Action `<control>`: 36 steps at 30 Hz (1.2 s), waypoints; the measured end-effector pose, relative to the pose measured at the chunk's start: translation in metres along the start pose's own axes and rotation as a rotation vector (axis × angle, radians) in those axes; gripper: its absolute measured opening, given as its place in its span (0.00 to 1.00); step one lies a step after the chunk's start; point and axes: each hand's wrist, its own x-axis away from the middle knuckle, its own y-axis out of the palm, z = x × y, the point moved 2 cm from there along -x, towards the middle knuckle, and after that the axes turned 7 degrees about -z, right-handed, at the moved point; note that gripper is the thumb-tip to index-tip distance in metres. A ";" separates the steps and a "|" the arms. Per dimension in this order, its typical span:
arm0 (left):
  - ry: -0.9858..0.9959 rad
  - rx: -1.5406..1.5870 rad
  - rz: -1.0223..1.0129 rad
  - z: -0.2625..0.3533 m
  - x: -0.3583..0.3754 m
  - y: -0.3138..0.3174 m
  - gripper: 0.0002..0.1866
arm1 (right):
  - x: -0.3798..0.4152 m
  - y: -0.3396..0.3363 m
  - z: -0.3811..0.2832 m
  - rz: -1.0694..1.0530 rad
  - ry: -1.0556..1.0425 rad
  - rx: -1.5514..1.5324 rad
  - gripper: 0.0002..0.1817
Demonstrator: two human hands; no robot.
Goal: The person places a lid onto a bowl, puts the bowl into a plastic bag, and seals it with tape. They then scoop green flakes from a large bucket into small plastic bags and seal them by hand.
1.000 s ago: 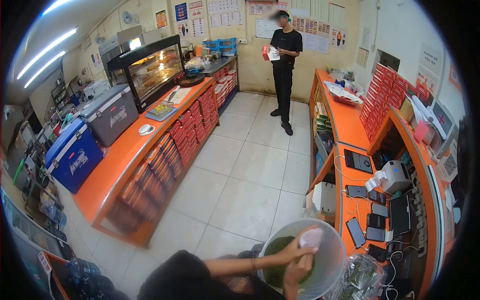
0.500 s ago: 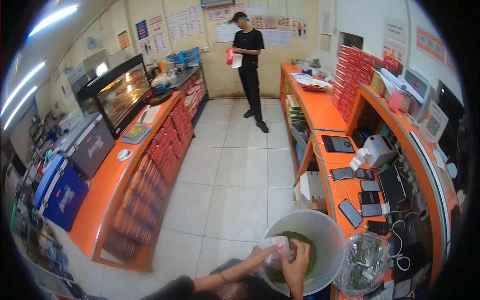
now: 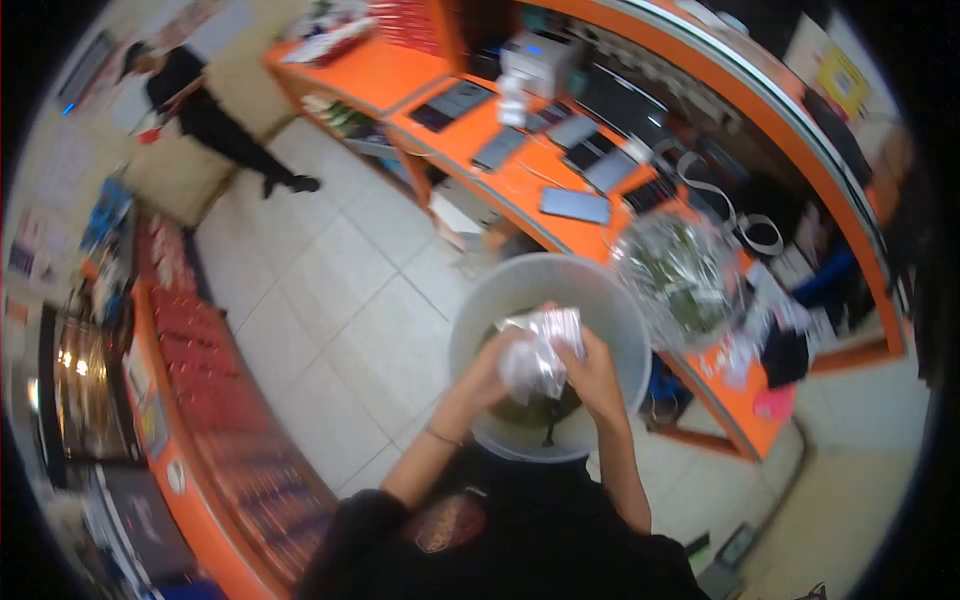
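Note:
Over a large translucent white bucket [image 3: 628,300], both my hands hold a bundle of clear plastic bags [image 3: 545,350]. My left hand [image 3: 488,375] grips the bundle's left side, its fingers partly hidden behind the plastic. Closed on the right edge is my right hand [image 3: 590,372]. Below them, a green mass [image 3: 530,412] lies in the bucket, with a dark thin handle-like thing [image 3: 549,428] standing near its front. To the right of the bucket, a big clear bag [image 3: 680,270] with small green-filled packets sits on the orange counter [image 3: 520,195].
Several phones [image 3: 575,205], a white printer [image 3: 540,62] and cables crowd the counter. A person [image 3: 195,100] in black stands at the far left, holding something red and white. Along the left runs an orange counter [image 3: 215,510] with red boxes [image 3: 200,350] beneath.
The view has swung right and tilted down, so the bucket now appears nearer the centre. Both my hands have kept hold of the plastic bags, which now show more fully.

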 end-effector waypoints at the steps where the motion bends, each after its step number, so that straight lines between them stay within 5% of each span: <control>1: 0.082 -0.011 -0.031 0.009 0.001 0.021 0.21 | 0.000 -0.001 0.006 0.085 -0.023 0.019 0.13; 5: 0.034 -0.215 0.101 0.009 -0.021 -0.015 0.20 | 0.003 0.001 0.014 0.451 -0.150 0.175 0.13; 7: 0.047 -0.418 0.117 0.013 -0.022 -0.004 0.19 | 0.010 0.007 0.011 0.453 -0.126 0.160 0.15; 9: 0.027 -0.479 0.071 0.012 -0.032 -0.012 0.21 | 0.014 0.014 0.015 0.257 0.182 -0.193 0.17; 14: -0.104 -0.485 -0.128 0.007 -0.044 -0.011 0.23 | 0.022 0.016 0.040 0.200 0.159 -0.272 0.20; 17: -0.129 -0.375 -0.174 -0.001 -0.046 -0.012 0.23 | 0.022 0.023 0.045 0.208 0.199 -0.134 0.19; 19: -0.127 -0.328 -0.134 -0.007 -0.047 -0.017 0.23 | 0.022 0.026 0.048 0.449 -0.067 0.054 0.21; 25: 0.056 -0.407 -0.022 -0.025 -0.044 -0.024 0.22 | 0.030 0.034 0.039 0.652 -0.017 0.282 0.17; 29: 0.081 -0.379 0.045 -0.024 -0.046 -0.031 0.26 | 0.035 0.039 0.055 0.661 0.054 -0.098 0.12; 31: -0.019 -0.339 0.046 -0.026 -0.046 -0.037 0.27 | 0.039 0.039 0.063 0.365 0.189 -0.353 0.10; 36: 0.087 -0.452 -0.014 -0.015 -0.036 -0.020 0.24 | 0.052 0.026 0.063 0.401 0.079 -0.105 0.12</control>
